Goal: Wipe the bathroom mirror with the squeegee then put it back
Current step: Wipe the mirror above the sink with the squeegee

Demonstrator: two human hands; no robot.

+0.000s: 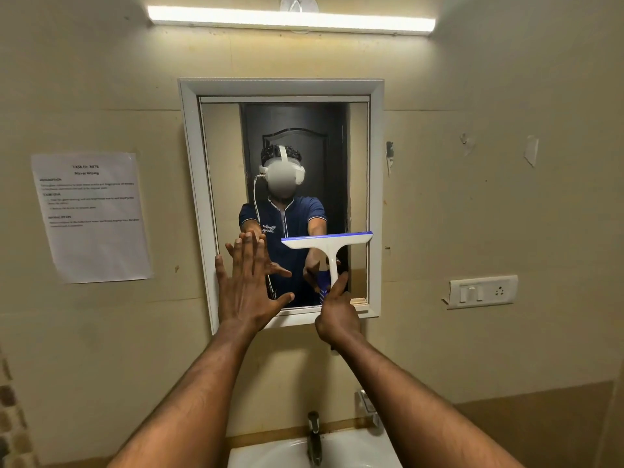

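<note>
A bathroom: a framed mirror (pixel 283 136) hangs mid-frame on a beige wall above a white sink (pixel 354 447) with a tap (pixel 314 437) at bottom centre.

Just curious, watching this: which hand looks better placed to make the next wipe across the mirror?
The right hand. It already grips the squeegee by its handle, blade against the mirror. The left hand is open and flat at the mirror's lower left edge, holding nothing.
</note>
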